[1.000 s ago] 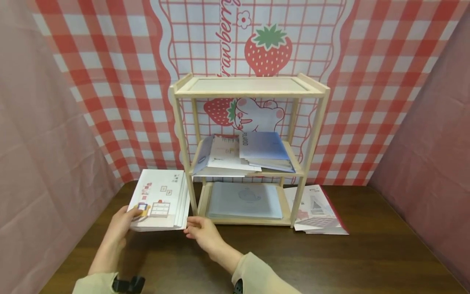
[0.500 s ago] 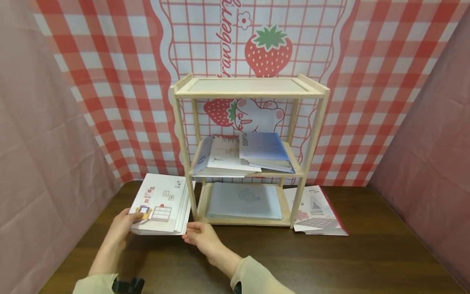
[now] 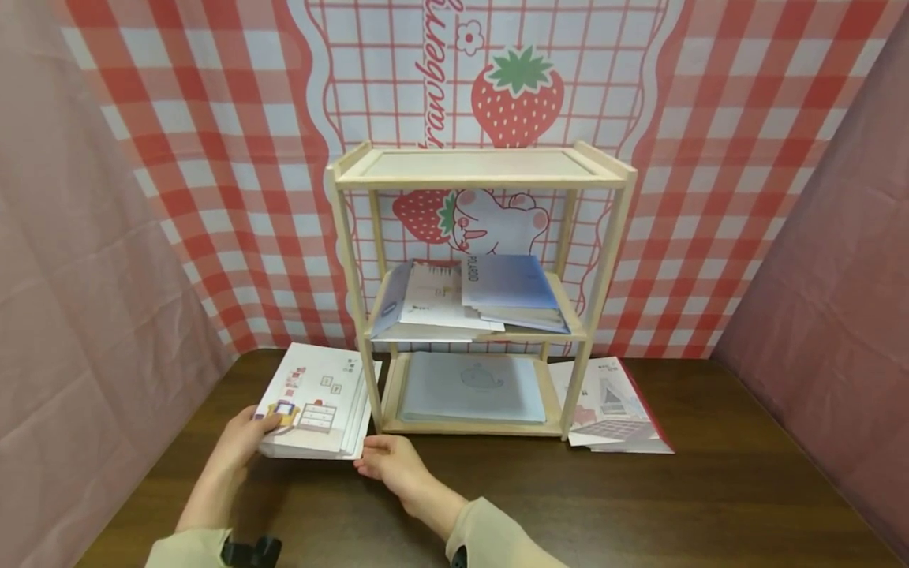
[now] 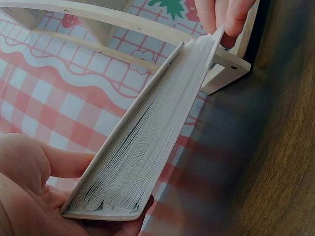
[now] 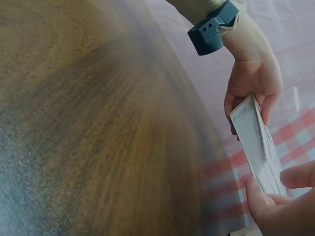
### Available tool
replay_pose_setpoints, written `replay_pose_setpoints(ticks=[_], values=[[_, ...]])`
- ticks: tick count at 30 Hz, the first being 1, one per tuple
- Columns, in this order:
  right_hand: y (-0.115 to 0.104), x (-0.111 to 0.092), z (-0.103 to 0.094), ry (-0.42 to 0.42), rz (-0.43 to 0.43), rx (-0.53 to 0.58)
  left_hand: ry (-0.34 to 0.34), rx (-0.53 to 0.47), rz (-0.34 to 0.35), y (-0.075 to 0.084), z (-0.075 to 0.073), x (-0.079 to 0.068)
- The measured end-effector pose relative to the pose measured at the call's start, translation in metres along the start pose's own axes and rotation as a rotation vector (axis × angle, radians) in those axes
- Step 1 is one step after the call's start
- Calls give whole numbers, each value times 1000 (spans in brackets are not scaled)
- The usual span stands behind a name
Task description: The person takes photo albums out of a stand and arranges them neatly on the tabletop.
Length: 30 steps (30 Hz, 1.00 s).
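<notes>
A white photo album (image 3: 312, 402) with a room drawing on its cover is held between both hands, left of the wooden shelf rack. The left hand (image 3: 245, 438) grips its left edge, thumb over the cover and fingers beneath. At the lower right corner, the right hand (image 3: 394, 465) pinches the album between thumb and fingers. In the left wrist view, the album's thick pages (image 4: 133, 142) face the camera, slightly fanned, and the right fingers (image 4: 221, 14) hold the far end. The right wrist view shows the album (image 5: 253, 140) tilted above the table, between both hands.
The rack (image 3: 483, 427) stands mid-table. Its middle shelf carries a blue album (image 3: 507, 280) and white albums (image 3: 436, 296); its bottom shelf carries a pale blue album (image 3: 472, 386). More white booklets (image 3: 611, 406) lie right of it. A checked cloth (image 3: 234, 158) hangs behind.
Both hands have brought the album down and slightly to the right, toward the table beside the rack. The grip looks the same, and the things on the rack have stayed put.
</notes>
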State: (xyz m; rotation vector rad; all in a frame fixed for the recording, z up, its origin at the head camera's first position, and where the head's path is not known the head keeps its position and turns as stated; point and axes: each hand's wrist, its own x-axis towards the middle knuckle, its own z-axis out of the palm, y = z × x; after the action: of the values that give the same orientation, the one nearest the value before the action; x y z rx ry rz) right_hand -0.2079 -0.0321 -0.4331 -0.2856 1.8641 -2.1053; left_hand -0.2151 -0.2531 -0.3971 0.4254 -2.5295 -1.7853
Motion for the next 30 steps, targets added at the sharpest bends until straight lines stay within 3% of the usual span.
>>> replay_pose_setpoints(ticks=[19,30], values=[[11,0,3,22,-1,-34,-9,16,-19,-7,5,5],[11,1,1,19,15,13,-17,19,-23,-7,6,6]])
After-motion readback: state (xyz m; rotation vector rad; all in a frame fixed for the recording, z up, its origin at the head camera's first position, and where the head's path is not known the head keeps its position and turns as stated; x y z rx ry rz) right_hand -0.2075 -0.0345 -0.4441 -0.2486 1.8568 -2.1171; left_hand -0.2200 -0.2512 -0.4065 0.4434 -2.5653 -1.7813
